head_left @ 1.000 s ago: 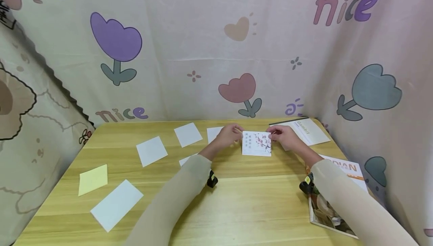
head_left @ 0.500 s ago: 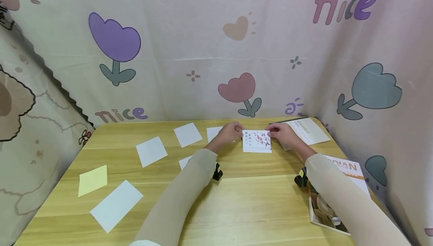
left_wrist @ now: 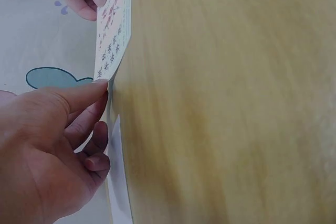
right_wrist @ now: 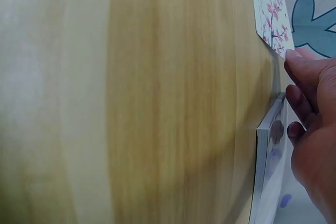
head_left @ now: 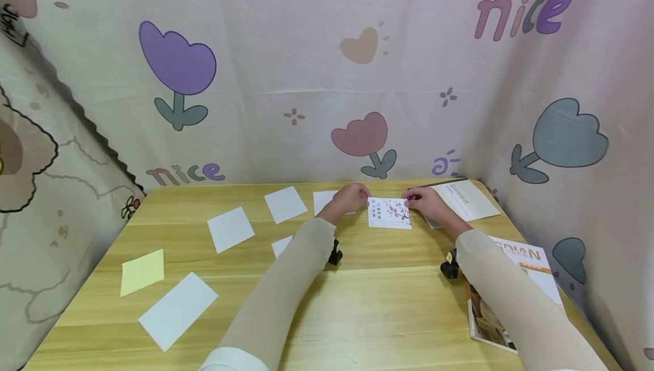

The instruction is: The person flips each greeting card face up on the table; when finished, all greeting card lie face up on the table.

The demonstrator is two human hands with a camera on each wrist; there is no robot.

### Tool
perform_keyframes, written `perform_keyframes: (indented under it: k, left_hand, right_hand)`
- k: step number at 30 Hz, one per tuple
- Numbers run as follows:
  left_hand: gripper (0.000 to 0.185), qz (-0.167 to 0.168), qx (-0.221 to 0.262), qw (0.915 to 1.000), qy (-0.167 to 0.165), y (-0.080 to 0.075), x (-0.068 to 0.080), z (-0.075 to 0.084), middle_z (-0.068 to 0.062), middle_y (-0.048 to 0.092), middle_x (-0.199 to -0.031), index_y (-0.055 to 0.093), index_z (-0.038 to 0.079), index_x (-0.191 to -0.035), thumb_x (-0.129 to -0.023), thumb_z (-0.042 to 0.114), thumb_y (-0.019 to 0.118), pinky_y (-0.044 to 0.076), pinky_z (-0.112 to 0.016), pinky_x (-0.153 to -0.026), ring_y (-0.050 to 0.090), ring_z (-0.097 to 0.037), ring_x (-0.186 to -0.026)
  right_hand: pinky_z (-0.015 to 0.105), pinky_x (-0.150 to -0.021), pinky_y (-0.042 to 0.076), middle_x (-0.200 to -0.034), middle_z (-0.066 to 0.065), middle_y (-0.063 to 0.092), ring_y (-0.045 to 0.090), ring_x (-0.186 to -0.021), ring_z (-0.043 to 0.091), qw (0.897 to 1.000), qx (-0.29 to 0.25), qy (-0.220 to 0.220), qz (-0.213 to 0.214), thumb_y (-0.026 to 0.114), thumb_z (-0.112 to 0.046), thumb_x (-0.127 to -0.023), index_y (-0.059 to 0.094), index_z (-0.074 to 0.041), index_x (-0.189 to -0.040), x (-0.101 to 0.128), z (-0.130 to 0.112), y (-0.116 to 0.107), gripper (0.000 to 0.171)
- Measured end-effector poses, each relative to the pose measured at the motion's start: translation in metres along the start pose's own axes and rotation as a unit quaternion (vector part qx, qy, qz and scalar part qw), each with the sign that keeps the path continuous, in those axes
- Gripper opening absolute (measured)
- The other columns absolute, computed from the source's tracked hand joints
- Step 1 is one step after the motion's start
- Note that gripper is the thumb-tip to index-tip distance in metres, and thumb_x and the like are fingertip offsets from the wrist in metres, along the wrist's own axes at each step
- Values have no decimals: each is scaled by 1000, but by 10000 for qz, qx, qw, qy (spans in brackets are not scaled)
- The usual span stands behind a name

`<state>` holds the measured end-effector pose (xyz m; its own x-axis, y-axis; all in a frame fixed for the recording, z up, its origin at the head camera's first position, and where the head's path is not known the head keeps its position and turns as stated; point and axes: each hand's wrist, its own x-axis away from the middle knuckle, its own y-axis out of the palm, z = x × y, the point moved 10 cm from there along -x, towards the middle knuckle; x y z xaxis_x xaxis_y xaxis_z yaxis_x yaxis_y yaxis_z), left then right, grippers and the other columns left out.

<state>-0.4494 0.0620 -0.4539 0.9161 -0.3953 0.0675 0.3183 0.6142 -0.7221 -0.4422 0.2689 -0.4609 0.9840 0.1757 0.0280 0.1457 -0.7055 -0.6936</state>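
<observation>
A white card [head_left: 389,213] with dark written characters on its left part and pink blossom branches on its right is held up near the back of the table. My left hand [head_left: 348,199] pinches its left corner between thumb and fingers; in the left wrist view the left hand [left_wrist: 58,145] has its thumb on the card's printed face [left_wrist: 111,35]. At the opposite corner my right hand [head_left: 429,203] pinches with thumb and fingertips, as the right hand [right_wrist: 315,103] in the right wrist view also shows. The card tilts, its lower edge close over the wood.
White paper pieces [head_left: 230,230] [head_left: 285,205] and a larger white sheet [head_left: 178,311] lie on the left of the table [head_left: 368,303], with a yellow paper [head_left: 142,272]. To the right lie a book marked Gambit [head_left: 467,199] and a magazine [head_left: 526,257]. A patterned curtain [head_left: 286,76] hangs behind.
Both hands keep their pinch on the card. It has tilted, its lower edge rising slightly in view, and the forearms have shifted a little inward.
</observation>
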Motion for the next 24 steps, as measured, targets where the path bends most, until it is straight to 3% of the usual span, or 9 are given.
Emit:
perform_keyframes:
  k: [16,24]
  left_hand:
    - [16,-55,-480,9987,-189,-4,2,-3,-1,69,-112,72,13,-110,-96,17,68,50,-37,-93,62,-17,-101]
    - [13,-120,-312,9993,-192,-1,2,-5,2,70,-109,73,15,-107,-95,17,70,52,-32,-86,61,-15,-95]
  right_hand:
    - [44,-95,45,-115,16,65,57,-103,30,9997,183,-146,-21,66,-7,-96,72,-6,-116,-6,-3,9,21]
    - [51,-102,44,-119,16,62,56,-111,33,9984,438,-327,-130,67,-7,-94,73,-6,-111,-4,-8,9,18]
